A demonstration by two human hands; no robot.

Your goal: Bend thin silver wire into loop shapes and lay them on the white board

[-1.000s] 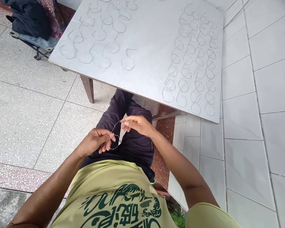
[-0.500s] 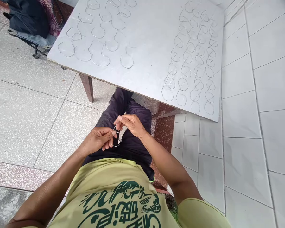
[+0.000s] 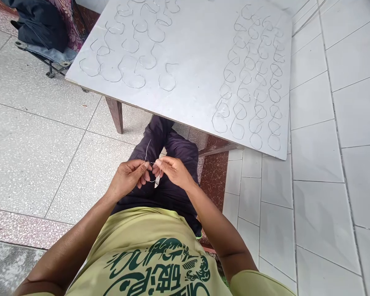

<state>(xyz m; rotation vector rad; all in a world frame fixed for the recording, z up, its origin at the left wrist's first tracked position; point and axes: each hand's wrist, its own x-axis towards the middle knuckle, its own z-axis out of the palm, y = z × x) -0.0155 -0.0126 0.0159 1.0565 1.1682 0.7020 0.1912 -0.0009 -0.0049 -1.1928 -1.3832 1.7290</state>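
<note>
A thin, pale wire (image 3: pixel 147 150) is held between my two hands above my lap. Its lower part curves into a loop below the fingers, and one free end sticks up past the left fingertips. My left hand (image 3: pixel 131 176) pinches it between thumb and forefinger. On the other side of the loop, my right hand (image 3: pixel 172 170) is closed on the wire too, thumb pressed to the fingers. The two sets of fingertips are almost touching. Parts of the loop are hidden behind the fingers.
Ahead stands a white-topped table (image 3: pixel 197 70) on wooden legs (image 3: pixel 114 114). Bent S-shaped wires (image 3: pixel 132 78) lie on its left side; rows of looped wires (image 3: pixel 242 94) cover the right. A folding chair (image 3: pixel 57 53) with dark cloth is at far left, a tiled wall (image 3: pixel 317 156) at right.
My right hand has come down from above the left one to beside it, gripping the loop's side. The wire's free end now points up from my left fingertips. The view has shifted slightly.
</note>
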